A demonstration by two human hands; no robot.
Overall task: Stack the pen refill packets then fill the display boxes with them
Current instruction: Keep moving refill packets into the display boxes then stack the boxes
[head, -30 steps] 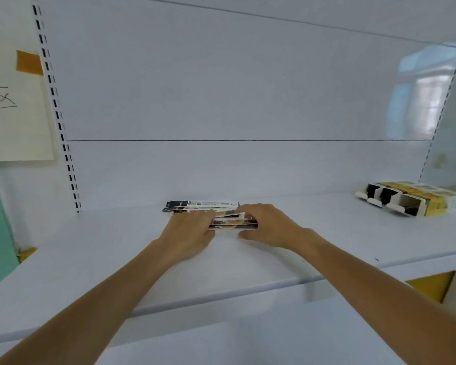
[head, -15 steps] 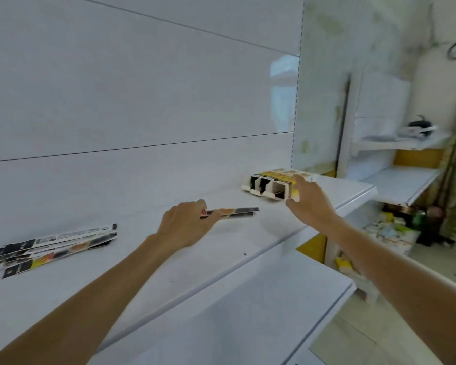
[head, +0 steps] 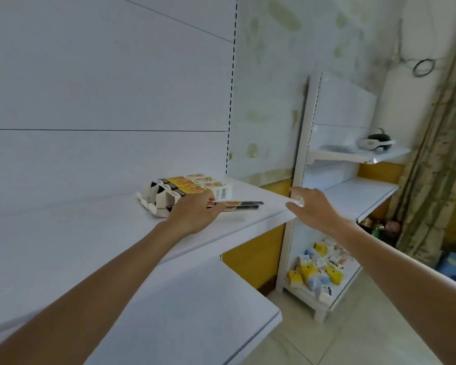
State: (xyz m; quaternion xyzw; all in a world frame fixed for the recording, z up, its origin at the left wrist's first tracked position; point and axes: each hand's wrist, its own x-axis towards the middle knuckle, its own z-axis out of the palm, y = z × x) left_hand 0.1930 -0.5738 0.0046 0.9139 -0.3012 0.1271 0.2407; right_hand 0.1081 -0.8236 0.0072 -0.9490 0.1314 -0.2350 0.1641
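My left hand (head: 192, 213) holds a thin stack of pen refill packets (head: 241, 204), dark with a printed label, just above the white shelf (head: 103, 233). The packets jut out to the right, right in front of the yellow and white display boxes (head: 187, 189). These boxes lie side by side on the shelf near its right end, their open ends with folded flaps facing left. My right hand (head: 312, 208) hovers with spread fingers at the shelf's right corner and holds nothing.
A lower white shelf (head: 195, 320) juts out below. To the right stands a second white rack (head: 353, 191) with small colourful packs (head: 319, 270) on its bottom shelf and a white headset (head: 375, 142) on its top shelf. A curtain (head: 437, 154) hangs at the far right.
The view has swung right, away from the remaining packets at the left. My left hand carried its packets right, up to the display boxes. My right hand moved off the boxes toward the shelf's corner.
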